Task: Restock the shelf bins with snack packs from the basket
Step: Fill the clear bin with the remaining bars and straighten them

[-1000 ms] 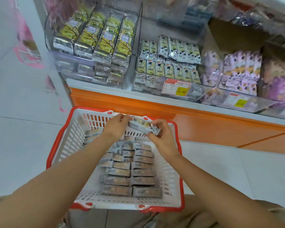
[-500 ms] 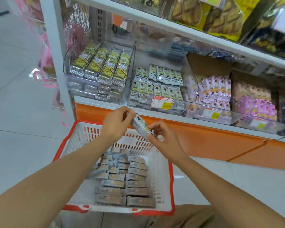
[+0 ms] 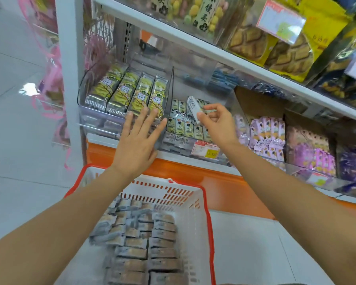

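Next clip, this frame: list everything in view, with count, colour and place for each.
basket: one, white with red rim, on the floor
basket packs: many, grey-brown, in rows inside the basket
held pack: one, white-grey, over the middle bin
left bin: one, clear, holds four rows of yellow-green packs
middle bin: one, clear, holds small cream packs; price tag on its front
pink packs: many, pink-lilac, right of the middle bin
upper shelf: one, white, bears yellow bags
left hand: one, fingers spread, before the left bin's front
right hand: one, pinches the held pack
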### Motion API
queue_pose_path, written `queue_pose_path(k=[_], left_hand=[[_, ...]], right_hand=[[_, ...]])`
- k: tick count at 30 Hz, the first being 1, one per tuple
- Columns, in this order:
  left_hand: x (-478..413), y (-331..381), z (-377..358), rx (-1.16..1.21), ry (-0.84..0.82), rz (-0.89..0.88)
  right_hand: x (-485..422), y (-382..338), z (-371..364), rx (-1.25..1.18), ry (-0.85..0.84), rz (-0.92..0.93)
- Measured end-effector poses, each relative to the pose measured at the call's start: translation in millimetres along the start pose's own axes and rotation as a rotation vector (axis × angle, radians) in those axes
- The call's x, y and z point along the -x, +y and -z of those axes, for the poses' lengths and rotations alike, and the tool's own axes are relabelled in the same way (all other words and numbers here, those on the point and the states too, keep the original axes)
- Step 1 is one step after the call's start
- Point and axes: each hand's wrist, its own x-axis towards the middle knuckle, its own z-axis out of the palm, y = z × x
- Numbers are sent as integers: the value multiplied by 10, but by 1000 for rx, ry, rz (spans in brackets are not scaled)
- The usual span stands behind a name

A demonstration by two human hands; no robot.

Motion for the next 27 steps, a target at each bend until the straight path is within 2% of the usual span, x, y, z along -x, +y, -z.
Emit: queue_pose_path(k=[6,14,23,27], left_hand=[[1,-52,-160,-33,89,-28],[-24,-106,-276,-29,146,-53],[-29,-111,-257,-34,146,-69],[-18,-99,-192,-55,111,-74]], right_hand=[[-631,88,-371,205,52,-3],[-874,121,-669,415,10,9],[-864,141,-737,435,-8,-44],[-793,145,-653,391,-33,-5]])
